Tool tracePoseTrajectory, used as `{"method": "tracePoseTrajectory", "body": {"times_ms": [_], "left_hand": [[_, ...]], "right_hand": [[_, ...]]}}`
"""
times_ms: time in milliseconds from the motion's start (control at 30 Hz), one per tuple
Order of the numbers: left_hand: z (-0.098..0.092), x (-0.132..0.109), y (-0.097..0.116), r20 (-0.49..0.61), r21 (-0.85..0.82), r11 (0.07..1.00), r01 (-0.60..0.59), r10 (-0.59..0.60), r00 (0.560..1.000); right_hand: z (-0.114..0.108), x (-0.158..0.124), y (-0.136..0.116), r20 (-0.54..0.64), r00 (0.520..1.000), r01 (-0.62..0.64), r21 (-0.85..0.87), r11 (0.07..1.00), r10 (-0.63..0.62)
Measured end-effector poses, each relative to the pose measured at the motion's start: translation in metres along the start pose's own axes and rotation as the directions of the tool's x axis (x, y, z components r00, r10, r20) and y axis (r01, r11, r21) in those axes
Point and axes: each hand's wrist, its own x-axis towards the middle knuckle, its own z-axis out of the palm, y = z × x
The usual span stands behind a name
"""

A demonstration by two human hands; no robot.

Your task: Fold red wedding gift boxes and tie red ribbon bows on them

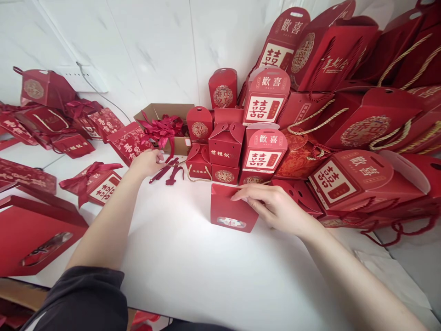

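We note a small gift box [230, 212] standing mid-table [193, 271], our right hand [275, 207] on its right side and top edge. Far left of it, our left hand [149, 162] rests at the loose tassels [169, 172]. Behind the tassels, an open cardboard carton [161, 112] holds ribbon bows [161, 128]. Stacked gift boxes [264, 133] rise behind the small box; gift bags [361, 92] pile far right. Flat boxes [32, 234] lie near left.

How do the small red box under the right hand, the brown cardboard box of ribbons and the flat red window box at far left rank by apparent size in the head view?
1. flat red window box, though nearest the camera
2. brown cardboard box
3. small red box
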Motion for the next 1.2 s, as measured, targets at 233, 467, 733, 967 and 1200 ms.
{"method": "tracePoseTrajectory", "body": {"times_ms": [233,467,733,967,1200], "left_hand": [[0.010,-0.004,0.009,0.406,0.005,0.997,-0.083,0.074,0.911],[0.006,-0.001,0.004,0.426,0.000,0.997,-0.082,0.074,0.902],[0.008,0.004,-0.004,0.392,0.004,0.997,-0.083,0.075,0.917],[-0.019,-0.016,0.004,0.408,-0.275,0.962,-0.003,0.119,0.905],[-0.037,-0.027,0.010,0.229,-0.825,0.538,0.172,0.040,0.973]], "right_hand": [[0.000,-0.001,0.000,-0.008,1.000,0.007,0.005,1.000,-0.007],[0.000,0.000,0.000,-0.001,1.000,0.005,0.010,1.000,-0.005],[0.000,-0.001,0.000,-0.002,1.000,0.005,0.013,1.000,-0.005],[0.000,0.000,0.000,0.001,1.000,-0.002,0.008,1.000,0.002],[0.001,0.001,-0.001,-0.008,1.000,0.003,0.015,1.000,-0.003]]}}
